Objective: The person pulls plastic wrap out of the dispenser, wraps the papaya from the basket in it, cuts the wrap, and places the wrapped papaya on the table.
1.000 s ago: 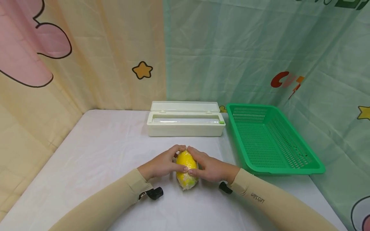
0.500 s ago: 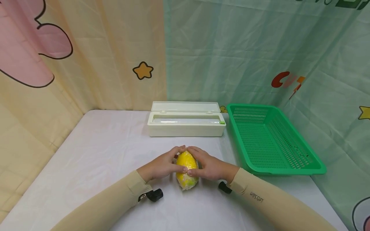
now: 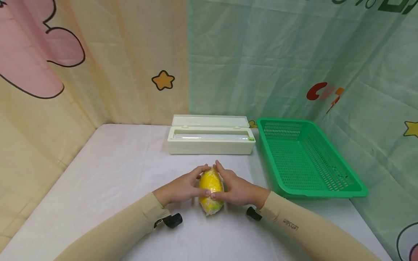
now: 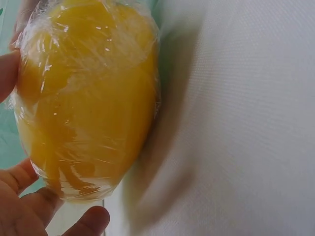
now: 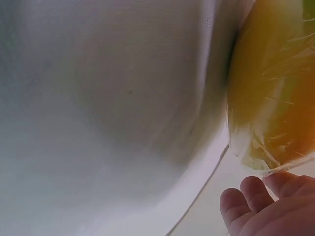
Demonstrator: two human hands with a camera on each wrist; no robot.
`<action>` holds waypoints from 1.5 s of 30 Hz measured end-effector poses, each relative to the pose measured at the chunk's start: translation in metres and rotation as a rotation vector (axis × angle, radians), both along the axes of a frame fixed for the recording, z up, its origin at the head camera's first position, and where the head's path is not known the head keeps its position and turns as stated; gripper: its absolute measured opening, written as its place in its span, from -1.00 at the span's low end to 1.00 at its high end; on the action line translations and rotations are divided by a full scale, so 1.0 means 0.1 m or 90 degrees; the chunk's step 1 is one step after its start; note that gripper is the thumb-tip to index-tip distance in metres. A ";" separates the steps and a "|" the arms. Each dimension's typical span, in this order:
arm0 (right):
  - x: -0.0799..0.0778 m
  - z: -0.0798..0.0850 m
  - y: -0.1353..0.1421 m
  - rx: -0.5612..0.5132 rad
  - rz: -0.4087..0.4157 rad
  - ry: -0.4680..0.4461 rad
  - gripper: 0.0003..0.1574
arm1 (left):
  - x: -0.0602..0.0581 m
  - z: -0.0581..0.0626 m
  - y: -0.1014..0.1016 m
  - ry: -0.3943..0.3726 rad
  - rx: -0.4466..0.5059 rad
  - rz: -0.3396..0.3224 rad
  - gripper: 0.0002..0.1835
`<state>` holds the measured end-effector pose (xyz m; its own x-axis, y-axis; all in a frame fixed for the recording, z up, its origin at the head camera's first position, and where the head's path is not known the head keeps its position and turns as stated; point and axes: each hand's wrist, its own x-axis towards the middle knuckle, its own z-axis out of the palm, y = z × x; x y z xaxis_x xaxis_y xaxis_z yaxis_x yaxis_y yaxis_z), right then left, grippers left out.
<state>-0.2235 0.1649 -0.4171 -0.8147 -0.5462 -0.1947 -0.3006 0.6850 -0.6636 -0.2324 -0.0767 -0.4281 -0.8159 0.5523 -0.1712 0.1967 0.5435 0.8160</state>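
A yellow mango (image 3: 210, 181) with a greenish near end lies on the white table, wrapped in crinkled clear cling film. My left hand (image 3: 180, 186) holds it from the left, thumb on top and fingertips at the far end. From the other side my right hand (image 3: 241, 187) holds it too, its thumb meeting the left one over the fruit, one finger pointing up past the far end. Up close in the left wrist view, the film on the mango (image 4: 88, 98) looks tight and shiny. Fingertips of the right hand (image 5: 270, 206) touch the film's end in the right wrist view.
Behind the hands stands a white cling film dispenser (image 3: 210, 146) with its lid up and a roll inside. A green plastic basket (image 3: 281, 181) sits at the right with nothing in it. Printed curtains (image 3: 130, 54) close off the back and sides of the table.
One finger of my right hand has lifted from the mango's far end and now points upward. The mango and my left hand stay nearly in place. The head view has shifted slightly.
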 end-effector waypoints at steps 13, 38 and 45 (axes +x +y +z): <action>-0.01 -0.02 0.07 0.004 0.050 -0.036 0.37 | 0.00 0.03 -0.04 0.021 -0.007 -0.015 -0.22; 0.03 0.00 0.05 0.013 0.025 -0.031 0.29 | 0.01 0.04 -0.07 0.026 -0.009 -0.030 -0.15; 0.05 -0.01 0.03 -0.001 0.028 -0.031 0.25 | 0.02 0.04 -0.06 0.020 0.007 -0.031 -0.17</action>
